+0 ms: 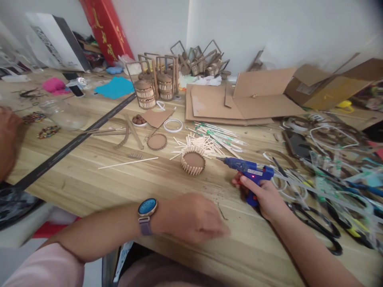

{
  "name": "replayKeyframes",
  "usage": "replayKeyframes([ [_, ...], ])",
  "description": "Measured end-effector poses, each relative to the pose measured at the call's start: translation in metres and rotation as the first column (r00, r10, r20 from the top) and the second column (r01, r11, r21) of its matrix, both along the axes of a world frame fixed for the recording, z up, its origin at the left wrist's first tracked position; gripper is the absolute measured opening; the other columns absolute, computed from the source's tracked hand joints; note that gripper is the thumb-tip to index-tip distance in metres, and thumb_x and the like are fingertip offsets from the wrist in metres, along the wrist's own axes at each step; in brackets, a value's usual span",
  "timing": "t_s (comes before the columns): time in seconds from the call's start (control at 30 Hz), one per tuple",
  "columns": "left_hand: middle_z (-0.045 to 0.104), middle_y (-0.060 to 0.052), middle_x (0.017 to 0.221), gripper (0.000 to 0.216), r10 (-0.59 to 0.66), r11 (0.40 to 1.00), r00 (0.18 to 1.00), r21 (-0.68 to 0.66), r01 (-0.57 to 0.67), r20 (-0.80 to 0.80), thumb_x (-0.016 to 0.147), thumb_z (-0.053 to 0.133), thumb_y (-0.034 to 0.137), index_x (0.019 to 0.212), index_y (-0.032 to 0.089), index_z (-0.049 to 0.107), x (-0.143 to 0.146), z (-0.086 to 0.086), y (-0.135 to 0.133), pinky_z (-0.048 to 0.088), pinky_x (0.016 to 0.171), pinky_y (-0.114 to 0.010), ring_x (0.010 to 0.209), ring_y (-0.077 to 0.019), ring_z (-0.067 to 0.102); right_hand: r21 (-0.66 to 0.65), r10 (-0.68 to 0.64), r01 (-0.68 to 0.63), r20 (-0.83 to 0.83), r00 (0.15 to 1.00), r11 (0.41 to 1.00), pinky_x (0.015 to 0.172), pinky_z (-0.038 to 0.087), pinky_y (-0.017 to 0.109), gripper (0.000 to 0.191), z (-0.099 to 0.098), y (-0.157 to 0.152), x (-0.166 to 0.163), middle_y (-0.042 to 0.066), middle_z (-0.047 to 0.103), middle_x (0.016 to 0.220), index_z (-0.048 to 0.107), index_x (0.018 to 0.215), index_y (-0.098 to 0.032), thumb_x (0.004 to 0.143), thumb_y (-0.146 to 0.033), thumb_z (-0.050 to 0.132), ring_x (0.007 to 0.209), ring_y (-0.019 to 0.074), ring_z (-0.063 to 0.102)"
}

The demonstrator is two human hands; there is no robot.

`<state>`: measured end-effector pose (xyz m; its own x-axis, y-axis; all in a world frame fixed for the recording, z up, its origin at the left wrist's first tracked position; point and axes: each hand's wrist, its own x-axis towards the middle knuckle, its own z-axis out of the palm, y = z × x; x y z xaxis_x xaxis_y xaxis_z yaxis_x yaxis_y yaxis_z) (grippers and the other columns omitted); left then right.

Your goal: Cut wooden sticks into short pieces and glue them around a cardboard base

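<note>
In my right hand [260, 191] is a blue hot glue gun [249, 169], gripped by its handle with a small red light lit and its nozzle pointing left. My left hand [197, 219], wearing a watch, is smeared by motion low over the front of the table; its fingers are curled under and mostly hidden. A small round cardboard base [194, 160] ringed with short upright wooden sticks stands just beyond it, left of the nozzle. Behind this ring lies a loose pile of short wooden sticks [202, 144]. Another cardboard disc [156, 141] with a corrugated rim lies farther left.
Small lidded stick baskets [145, 94] with tall handles stand at the back, near flattened cardboard [212, 101]. Scissors [317, 225], a phone [297, 144] and tangled strips crowd the right. At far left are a glass jar [62, 113] and another person's arm [8, 143].
</note>
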<state>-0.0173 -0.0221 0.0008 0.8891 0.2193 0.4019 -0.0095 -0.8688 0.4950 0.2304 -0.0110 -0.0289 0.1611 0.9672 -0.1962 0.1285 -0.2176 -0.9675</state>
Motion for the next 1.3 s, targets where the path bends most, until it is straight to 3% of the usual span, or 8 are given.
replayKeyframes([
  [0.07,0.069,-0.003,0.082,0.021,0.346,0.937,0.925,-0.004,-0.35,0.154,0.099,0.045,0.026,0.103,0.018,0.065,-0.006,0.002,0.01,0.051,0.076,-0.029,0.078,-0.0165,0.063,-0.013,0.025,-0.024,0.036,0.999,1.0,0.047,0.047,0.026,0.058,0.0,-0.001,0.001,0.007,0.073,0.064,0.074,0.073,-0.017,0.051,-0.07,0.08,0.056,0.0183,0.064],
  [0.13,0.066,-0.006,0.092,0.027,0.607,0.778,0.742,-0.022,-0.628,0.284,0.095,0.055,0.03,0.118,0.018,0.057,-0.012,0.002,0.026,0.049,0.086,-0.036,0.09,-0.0201,0.062,-0.023,0.054,-0.052,0.077,0.996,0.998,0.044,0.044,0.025,0.056,0.0,-0.002,0.002,0.007,0.073,0.065,0.074,0.073,-0.018,0.053,-0.07,0.079,0.054,0.0172,0.061],
  [0.23,0.047,-0.017,0.135,0.09,0.745,0.632,0.612,0.014,-0.775,0.268,0.073,0.081,0.043,0.144,0.022,0.03,-0.016,-0.006,0.05,0.037,0.107,-0.053,0.127,-0.0334,0.044,-0.028,0.091,-0.088,0.135,0.987,0.996,0.046,0.046,0.026,0.053,-0.001,-0.004,0.003,0.004,0.072,0.064,0.074,0.074,-0.018,0.055,-0.067,0.08,0.054,0.0169,0.06],
  [0.33,0.031,-0.021,0.146,0.12,0.766,0.642,0.639,-0.037,-0.766,0.076,0.058,0.091,0.03,0.149,0.023,0.014,-0.016,-0.02,0.062,0.033,0.111,-0.055,0.137,-0.0375,0.032,-0.015,0.164,-0.166,0.26,0.952,0.986,0.049,0.048,0.027,0.049,-0.001,-0.006,0.003,0.002,0.07,0.061,0.074,0.078,-0.019,0.062,-0.065,0.076,0.054,0.0175,0.061],
  [0.5,0.027,-0.018,0.146,0.118,0.768,0.634,0.641,-0.129,-0.762,-0.01,0.061,0.088,0.021,0.149,0.029,0.01,-0.011,-0.036,0.062,0.034,0.112,-0.055,0.14,-0.0364,0.03,0.048,0.257,-0.302,0.412,0.874,0.952,0.07,0.059,0.037,0.044,0.003,-0.007,-0.004,0.005,0.078,0.082,0.075,0.092,-0.02,0.073,-0.06,0.068,0.075,0.0261,0.071],
  [0.63,0.025,-0.018,0.147,0.118,0.763,0.638,0.646,-0.166,-0.752,0.009,0.062,0.088,0.022,0.149,0.029,0.009,-0.009,-0.038,0.063,0.033,0.113,-0.055,0.141,-0.0363,0.028,0.049,0.288,-0.348,0.46,0.84,0.936,0.086,0.057,0.045,0.043,0.008,-0.008,-0.01,0.007,0.079,0.094,0.076,0.093,-0.02,0.073,-0.057,0.067,0.09,0.0311,0.072],
  [0.97,0.027,-0.018,0.145,0.105,0.75,0.646,0.662,-0.214,-0.733,-0.005,0.066,0.081,0.018,0.148,0.024,0.015,-0.009,-0.036,0.065,0.033,0.114,-0.054,0.14,-0.0351,0.031,-0.029,0.329,-0.37,0.529,0.782,0.928,0.086,0.058,0.047,0.045,0.009,-0.009,-0.012,0.006,0.08,0.098,0.078,0.099,-0.022,0.076,-0.057,0.061,0.092,0.0334,0.073],
  [1.3,0.026,-0.017,0.147,0.104,0.739,0.66,0.674,-0.201,-0.724,-0.004,0.067,0.08,0.015,0.148,0.024,0.016,-0.009,-0.037,0.064,0.031,0.116,-0.051,0.141,-0.0331,0.029,0.012,0.319,-0.397,0.574,0.755,0.918,0.087,0.057,0.045,0.044,0.011,-0.009,-0.017,0.007,0.079,0.099,0.077,0.102,-0.021,0.08,-0.054,0.058,0.092,0.0318,0.073],
])
